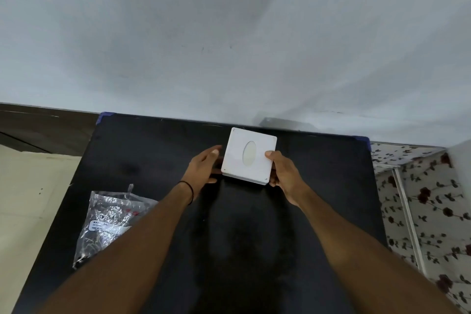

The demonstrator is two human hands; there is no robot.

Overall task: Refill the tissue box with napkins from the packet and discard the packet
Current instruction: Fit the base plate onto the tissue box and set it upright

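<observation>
A: Count?
B: 1 white tissue box, single oval slot on top. 1 clear plastic packet, crumpled, with 1 label sticker.
A: Hands?
B: 2 — left hand, right hand. 1 black wrist band, on the left.
A: Surfaces?
B: 1 black table. 2 blue corner guards visible at the far corners.

White tissue box between hands; black worktop with blue corners; clear crinkled packet by left forearm; rose-print cloth right of hands
</observation>
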